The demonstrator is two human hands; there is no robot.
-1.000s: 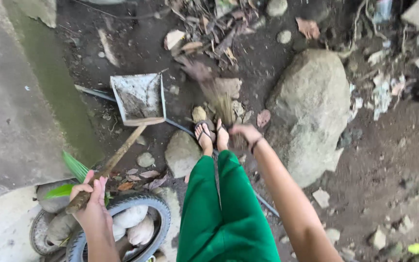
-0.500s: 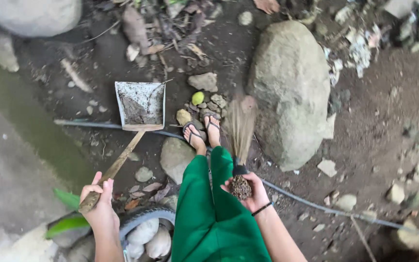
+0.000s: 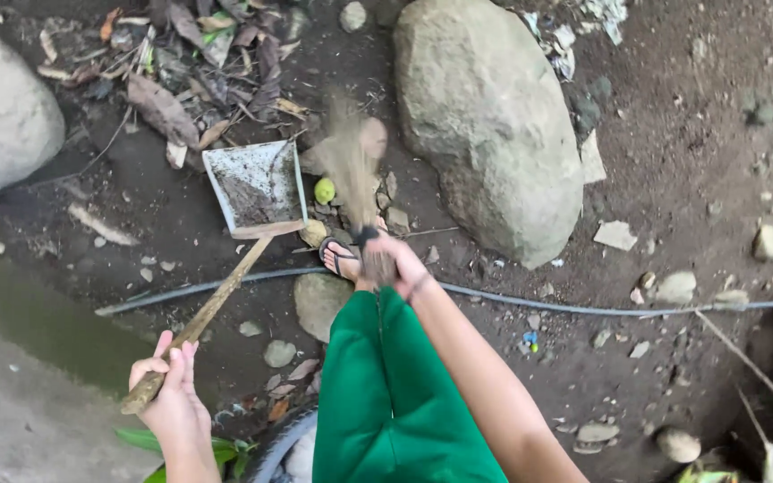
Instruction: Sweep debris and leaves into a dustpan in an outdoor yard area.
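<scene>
The left hand (image 3: 170,394) is gripping the wooden handle (image 3: 199,322) of the dustpan (image 3: 257,188), fingers closed. The right hand (image 3: 395,261), closed on the short broom (image 3: 351,165), has moved forward from beside the leg and is sweeping toward the pan's right side; dirt is lying inside already.

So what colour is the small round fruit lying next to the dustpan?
Yellow-green. The fruit lies just right of the dustpan, clearest in the head view.

handle (image 3: 208,313): rough bare wood, in left hand (image 3: 172,402)
pan (image 3: 257,188): dull, dirty metal
broom (image 3: 351,170): dry straw, in right hand (image 3: 395,259)
</scene>
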